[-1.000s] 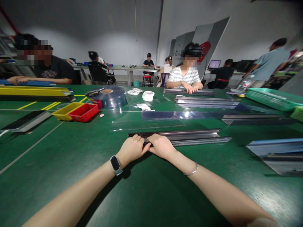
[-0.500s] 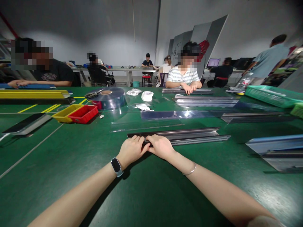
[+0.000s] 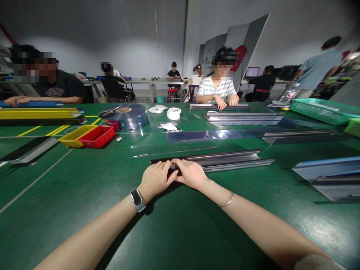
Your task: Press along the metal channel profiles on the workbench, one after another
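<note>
A long dark metal profile point(image 3: 233, 159) lies on the green table point(image 3: 180, 228) in front of me. My left hand point(image 3: 156, 176), with a watch on its wrist, is closed on the profile's left end. Right beside it, my right hand point(image 3: 191, 173), with a thin bracelet, grips the same profile. The thumbs of both hands meet at the near edge. A small grey piece shows between the hands, partly covered by the fingers. Clear film strips point(image 3: 171, 149) lie just behind the profile.
Yellow point(image 3: 73, 137) and red point(image 3: 97, 137) trays and a large film roll point(image 3: 126, 117) stand at the left. Blue profiles point(image 3: 332, 168) and a green basket point(image 3: 320, 112) are at the right. Across the table, a person in a striped shirt point(image 3: 216, 90) handles another profile.
The view has shifted slightly. Both hands stay on the profile, and the fingers of my right hand have shifted a little, showing more of the small grey piece.
</note>
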Motion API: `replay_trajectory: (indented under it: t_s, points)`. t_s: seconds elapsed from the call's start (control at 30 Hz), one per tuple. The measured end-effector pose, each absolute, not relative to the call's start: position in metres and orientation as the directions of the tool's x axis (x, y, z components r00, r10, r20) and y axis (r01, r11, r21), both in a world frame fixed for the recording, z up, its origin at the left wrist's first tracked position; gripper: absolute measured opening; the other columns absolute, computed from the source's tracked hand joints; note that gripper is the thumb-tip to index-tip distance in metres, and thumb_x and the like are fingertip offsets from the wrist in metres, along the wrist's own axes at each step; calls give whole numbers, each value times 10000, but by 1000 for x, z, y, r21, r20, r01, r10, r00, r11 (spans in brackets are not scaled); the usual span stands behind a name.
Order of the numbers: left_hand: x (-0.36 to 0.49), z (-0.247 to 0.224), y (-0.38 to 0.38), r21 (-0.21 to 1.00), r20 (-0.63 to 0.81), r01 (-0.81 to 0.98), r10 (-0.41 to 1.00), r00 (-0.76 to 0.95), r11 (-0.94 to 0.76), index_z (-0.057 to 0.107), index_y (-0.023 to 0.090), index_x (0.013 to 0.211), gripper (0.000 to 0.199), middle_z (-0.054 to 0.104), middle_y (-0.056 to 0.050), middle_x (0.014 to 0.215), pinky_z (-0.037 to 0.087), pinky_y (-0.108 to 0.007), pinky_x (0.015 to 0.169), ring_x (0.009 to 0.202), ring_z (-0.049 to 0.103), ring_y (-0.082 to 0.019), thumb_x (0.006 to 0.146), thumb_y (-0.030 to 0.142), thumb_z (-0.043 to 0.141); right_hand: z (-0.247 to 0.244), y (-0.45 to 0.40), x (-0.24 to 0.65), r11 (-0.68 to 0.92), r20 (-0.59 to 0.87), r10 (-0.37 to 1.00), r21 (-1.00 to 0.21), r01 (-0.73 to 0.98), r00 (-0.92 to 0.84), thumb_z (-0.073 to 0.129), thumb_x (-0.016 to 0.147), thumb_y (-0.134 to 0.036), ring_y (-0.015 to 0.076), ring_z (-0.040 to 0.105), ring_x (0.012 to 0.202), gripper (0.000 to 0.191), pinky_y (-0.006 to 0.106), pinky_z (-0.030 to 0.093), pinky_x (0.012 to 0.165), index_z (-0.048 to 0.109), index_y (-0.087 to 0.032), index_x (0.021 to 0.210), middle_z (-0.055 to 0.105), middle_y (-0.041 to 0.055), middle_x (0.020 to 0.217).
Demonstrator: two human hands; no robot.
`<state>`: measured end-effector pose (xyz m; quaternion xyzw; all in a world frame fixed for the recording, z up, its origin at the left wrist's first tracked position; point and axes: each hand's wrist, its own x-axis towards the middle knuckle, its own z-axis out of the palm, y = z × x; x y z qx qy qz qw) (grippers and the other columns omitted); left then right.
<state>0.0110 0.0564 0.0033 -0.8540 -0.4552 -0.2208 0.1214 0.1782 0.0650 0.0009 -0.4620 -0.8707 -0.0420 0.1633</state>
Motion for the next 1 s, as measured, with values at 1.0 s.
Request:
replay_trajectory:
  t_s: [1.0]
  points:
    - [9,3,57,-53,468,808,701,539,-586,522,168,853,282,584,-43,733,373,-290,614,711,531,-172,871,377,334,7,63,177,575,290,799,-107,811,-527,501,780,-384,164,560,825,333,252,387,713,465,-215,1065,588,43,866]
